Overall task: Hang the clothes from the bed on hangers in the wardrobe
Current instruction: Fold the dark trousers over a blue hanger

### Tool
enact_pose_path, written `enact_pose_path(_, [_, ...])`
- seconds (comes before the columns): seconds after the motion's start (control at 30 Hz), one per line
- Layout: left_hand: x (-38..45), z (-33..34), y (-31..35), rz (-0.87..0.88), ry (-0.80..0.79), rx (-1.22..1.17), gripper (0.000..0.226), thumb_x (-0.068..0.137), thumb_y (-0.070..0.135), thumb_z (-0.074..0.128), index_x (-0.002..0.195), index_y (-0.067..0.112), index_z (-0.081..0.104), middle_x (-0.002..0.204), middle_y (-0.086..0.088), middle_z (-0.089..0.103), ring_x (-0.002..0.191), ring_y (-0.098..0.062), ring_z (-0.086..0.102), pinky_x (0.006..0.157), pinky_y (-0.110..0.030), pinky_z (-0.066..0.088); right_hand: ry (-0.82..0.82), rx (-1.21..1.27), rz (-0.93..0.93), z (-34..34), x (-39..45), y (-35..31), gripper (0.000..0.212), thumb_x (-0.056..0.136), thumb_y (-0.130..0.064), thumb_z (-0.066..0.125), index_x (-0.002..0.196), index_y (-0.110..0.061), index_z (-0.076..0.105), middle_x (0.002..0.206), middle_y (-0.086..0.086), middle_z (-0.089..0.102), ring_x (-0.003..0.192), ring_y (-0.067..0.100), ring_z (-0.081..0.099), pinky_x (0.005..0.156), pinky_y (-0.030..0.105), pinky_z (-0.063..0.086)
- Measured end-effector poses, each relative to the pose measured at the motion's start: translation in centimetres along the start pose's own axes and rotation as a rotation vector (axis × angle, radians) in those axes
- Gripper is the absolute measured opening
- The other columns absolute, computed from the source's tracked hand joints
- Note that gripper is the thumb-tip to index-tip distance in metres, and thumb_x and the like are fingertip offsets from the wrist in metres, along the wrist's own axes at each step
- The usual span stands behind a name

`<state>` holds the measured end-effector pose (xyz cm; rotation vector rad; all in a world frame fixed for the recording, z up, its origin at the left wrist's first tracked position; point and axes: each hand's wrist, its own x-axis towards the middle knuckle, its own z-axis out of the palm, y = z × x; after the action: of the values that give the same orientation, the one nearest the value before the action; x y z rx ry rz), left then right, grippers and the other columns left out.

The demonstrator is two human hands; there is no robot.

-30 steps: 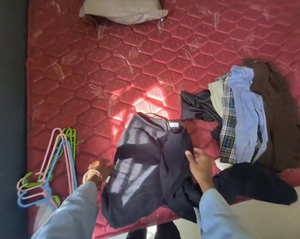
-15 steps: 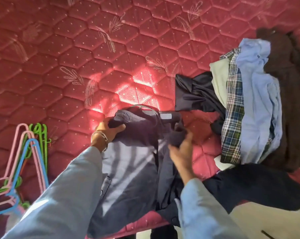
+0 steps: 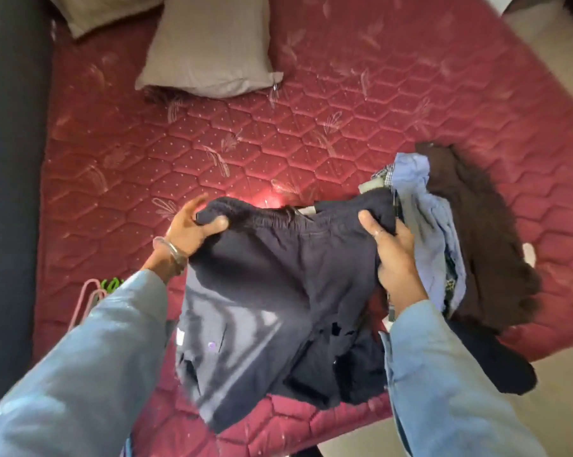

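Dark navy trousers point(image 3: 272, 291) hang lifted above the red mattress point(image 3: 311, 133), stretched by their elastic waistband. My left hand point(image 3: 193, 230) grips the waistband's left end, and my right hand point(image 3: 392, 255) grips its right end. A hanger seen earlier at the waistband is hidden now. To the right lies a pile of clothes: a light blue shirt point(image 3: 433, 225), a plaid shirt edge point(image 3: 385, 173) and a brown fleecy garment point(image 3: 483, 232). A black garment point(image 3: 489, 361) hangs over the bed's front edge. Pink and green hangers point(image 3: 95, 293) peek out beside my left sleeve.
Two beige pillows point(image 3: 212, 44) lie at the head of the mattress. A dark wall or headboard point(image 3: 11, 159) runs along the left side. Pale floor point(image 3: 562, 374) shows at the right, past the bed's corner.
Both hands moved from the flat trousers up to the waistband, took hold of it and lifted it off the mattress. The camera swung back, bringing the pillows into view.
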<state>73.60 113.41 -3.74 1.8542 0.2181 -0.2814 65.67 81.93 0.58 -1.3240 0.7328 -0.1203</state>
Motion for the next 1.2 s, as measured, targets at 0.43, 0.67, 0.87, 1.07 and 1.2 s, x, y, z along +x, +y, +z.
enact_pose_path(0.43, [-9.8,-10.3,23.5,0.588,-0.003,-0.252,0.042,0.087,-0.002,0.058,0.090,0.036,0.076,0.092,0.020,0.071,0.091,0.002,0.063,0.089,-0.023,0.047,-0.218,-0.266,-0.464,3.6,-11.7,-21.5,0.072,0.041,-0.051,0.093,0.092,-0.005,0.069,0.092,0.009,0.074,0.086,0.017,0.068,0.076,0.043,0.058])
enact_pose_path(0.67, [-13.0,-15.4,29.3,0.487,0.071,-0.081,0.029,0.093,0.019,0.057,0.116,0.003,0.065,0.093,-0.003,0.071,0.093,-0.016,0.064,0.078,-0.028,0.051,-0.165,-0.116,-0.618,1.9,-16.3,-29.9,0.031,0.061,-0.027,0.087,0.079,-0.021,0.062,0.074,-0.011,0.070,0.071,0.007,0.066,0.073,0.032,0.057])
enact_pose_path(0.87, [-16.0,-9.6,36.4,0.440,0.539,0.407,0.041,0.084,0.039,0.063,0.099,0.000,0.066,0.105,-0.024,0.065,0.108,-0.041,0.054,0.087,-0.038,0.044,0.328,-0.276,-0.641,7.1,-16.5,-30.0,0.039,0.079,-0.041,0.073,0.095,-0.009,0.058,0.091,0.004,0.050,0.085,0.017,0.047,0.074,0.034,0.043])
enact_pose_path(1.07, [-19.8,-5.9,42.0,0.411,0.021,-0.063,0.036,0.070,0.029,0.078,0.092,0.009,0.059,0.074,-0.006,0.065,0.061,-0.017,0.064,0.061,-0.034,0.056,0.056,-0.183,-0.736,10.6,-19.3,-32.0,0.025,0.086,-0.031,0.068,0.094,-0.012,0.054,0.090,0.004,0.061,0.082,0.022,0.058,0.074,0.035,0.047])
enact_pose_path(1.2, [-21.8,-5.3,43.9,0.481,-0.370,-0.099,0.022,0.094,0.015,0.059,0.112,0.002,0.058,0.071,-0.002,0.061,0.048,-0.010,0.056,0.072,-0.039,0.051,-0.121,-0.149,-0.724,11.1,-20.2,-33.4,0.022,0.089,-0.030,0.061,0.099,-0.011,0.056,0.098,0.007,0.065,0.091,0.024,0.062,0.087,0.046,0.051])
